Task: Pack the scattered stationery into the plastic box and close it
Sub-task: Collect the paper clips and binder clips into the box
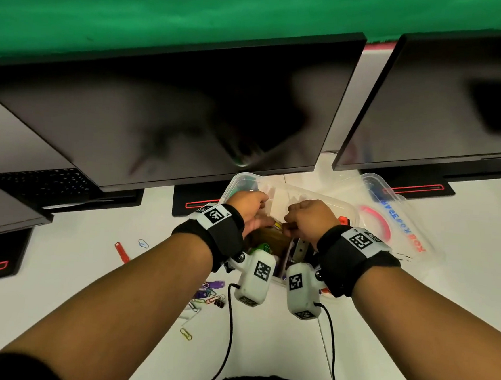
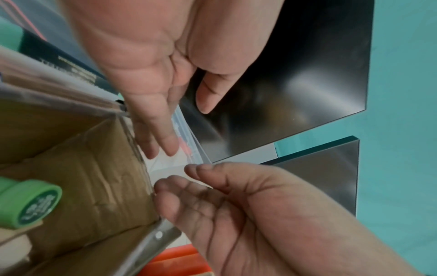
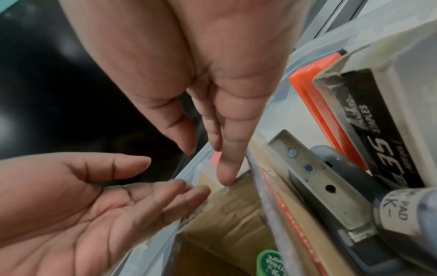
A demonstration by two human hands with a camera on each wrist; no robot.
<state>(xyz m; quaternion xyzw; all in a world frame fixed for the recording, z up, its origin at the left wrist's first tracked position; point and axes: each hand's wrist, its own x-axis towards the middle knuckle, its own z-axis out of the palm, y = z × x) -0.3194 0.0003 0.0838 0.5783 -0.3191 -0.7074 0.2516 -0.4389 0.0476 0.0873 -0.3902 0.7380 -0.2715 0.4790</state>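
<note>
The clear plastic box stands open under the monitors, and both hands reach into it. My left hand points straight fingers down along the box's far wall beside a brown cardboard packet. My right hand hangs with its fingers down; the index fingertip touches a pale pad at the packet's edge. Neither hand holds anything that I can see. Packed inside are a green cap, a grey metal punch, a black staples box and an ink bottle.
The clear lid lies on the table right of the box. Coloured paper clips and binder clips lie scattered near my left forearm, with a red piece, a blue clip and a yellow clip. Two monitors overhang the box.
</note>
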